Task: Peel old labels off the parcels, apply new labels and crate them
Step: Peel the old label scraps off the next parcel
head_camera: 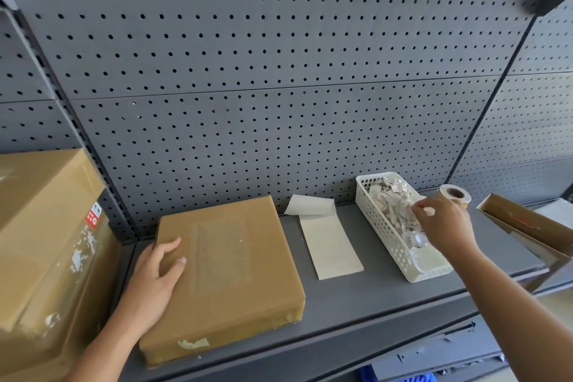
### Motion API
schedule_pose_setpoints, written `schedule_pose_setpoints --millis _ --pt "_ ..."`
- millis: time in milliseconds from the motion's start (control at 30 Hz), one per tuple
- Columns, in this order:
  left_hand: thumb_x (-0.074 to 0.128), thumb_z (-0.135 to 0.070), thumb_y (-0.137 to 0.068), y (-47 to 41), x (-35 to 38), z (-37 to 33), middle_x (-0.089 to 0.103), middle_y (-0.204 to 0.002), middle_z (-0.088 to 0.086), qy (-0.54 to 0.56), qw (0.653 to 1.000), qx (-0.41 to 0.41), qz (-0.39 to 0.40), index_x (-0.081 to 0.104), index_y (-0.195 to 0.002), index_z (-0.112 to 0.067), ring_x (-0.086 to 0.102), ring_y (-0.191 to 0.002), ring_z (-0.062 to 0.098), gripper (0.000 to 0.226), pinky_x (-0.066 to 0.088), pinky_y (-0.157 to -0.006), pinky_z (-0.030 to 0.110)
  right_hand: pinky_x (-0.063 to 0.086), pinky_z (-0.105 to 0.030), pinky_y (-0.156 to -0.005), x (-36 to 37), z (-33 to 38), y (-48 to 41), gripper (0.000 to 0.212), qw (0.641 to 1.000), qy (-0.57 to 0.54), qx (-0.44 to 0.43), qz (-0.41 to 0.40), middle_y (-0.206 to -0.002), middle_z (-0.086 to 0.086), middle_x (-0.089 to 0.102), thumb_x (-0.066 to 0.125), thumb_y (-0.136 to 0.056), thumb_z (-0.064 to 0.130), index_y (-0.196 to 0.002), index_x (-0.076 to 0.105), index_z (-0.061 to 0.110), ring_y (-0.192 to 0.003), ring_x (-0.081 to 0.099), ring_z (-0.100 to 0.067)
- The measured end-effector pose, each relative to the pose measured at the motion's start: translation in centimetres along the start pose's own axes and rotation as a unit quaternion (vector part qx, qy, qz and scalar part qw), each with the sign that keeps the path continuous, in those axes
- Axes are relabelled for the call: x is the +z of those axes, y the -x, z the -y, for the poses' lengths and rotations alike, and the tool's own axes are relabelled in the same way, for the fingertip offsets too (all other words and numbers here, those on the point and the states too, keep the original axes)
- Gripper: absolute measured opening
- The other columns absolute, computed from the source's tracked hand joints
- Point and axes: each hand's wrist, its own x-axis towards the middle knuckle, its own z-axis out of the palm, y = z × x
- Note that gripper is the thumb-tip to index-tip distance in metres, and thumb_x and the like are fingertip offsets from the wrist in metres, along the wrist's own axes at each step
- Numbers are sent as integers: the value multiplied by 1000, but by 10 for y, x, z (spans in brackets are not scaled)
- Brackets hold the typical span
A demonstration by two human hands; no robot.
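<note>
left hand (155,276) lies flat on top of the flat brown parcel (235,273) near its left edge, fingers straight and loosely spread. the parcel sits on the grey shelf (341,307), with a bare residue patch on its top. right hand (443,223) hovers over the white basket (379,226) of torn label scraps (392,192), fingertips bunched downward but blurred, can't tell if they pinch anything; pale label sheet (331,245) lies between parcel and basket, label roll (454,194) just behind the right hand.

- One view only: the camera sits on the person's head and looks forward and down, close over the grey shelf (341,304).
- It faces the pegboard wall (279,56) behind the shelf.
</note>
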Motion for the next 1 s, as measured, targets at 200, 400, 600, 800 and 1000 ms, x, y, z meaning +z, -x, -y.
schedule_pose_setpoints --millis 200,400,600,800,1000 --pt "51 -46 -101 1 1 0 25 -160 -8 5 1000 5 -4 43 -136 -53 28 -147 17 36 30 -113 41 44 -32 -72 0 2 2 14 997 -65 31 17 -99 -6 67 61 -88 11 -97 72 13 -84 61 -24" --pt "51 -45 -101 3 1 -1 25 -159 -10 14 1000 9 -5 45 -138 -51 30 -145 16 37 32 -103 34 42 -34 -75 0 3 6 11 996 -72 53 3 -91 -6 60 64 -89 16 -78 64 14 -85 55 -24" --pt "50 -45 -102 3 1 -1 22 -161 -10 15 1000 11 -5 44 -141 -48 25 -148 14 40 29 -107 33 36 -34 -67 -4 4 14 32 999 -17 39 30 -86 -17 64 49 -97 14 -79 70 -2 -74 48 -27" --pt "50 -44 -102 3 1 0 24 -160 -12 14 1000 14 -5 44 -140 -48 28 -146 14 39 30 -102 30 46 -35 -61 -8 5 16 26 997 32 47 53 -82 -11 68 48 -98 15 -83 69 12 -69 54 -26" --pt "50 -45 -102 2 1 1 25 -160 -11 11 1000 15 -7 43 -138 -51 30 -145 14 38 31 -103 31 49 -41 -72 -20 20 14 19 998 57 9 -39 -106 -12 64 54 -94 17 -98 72 14 -93 55 -35"
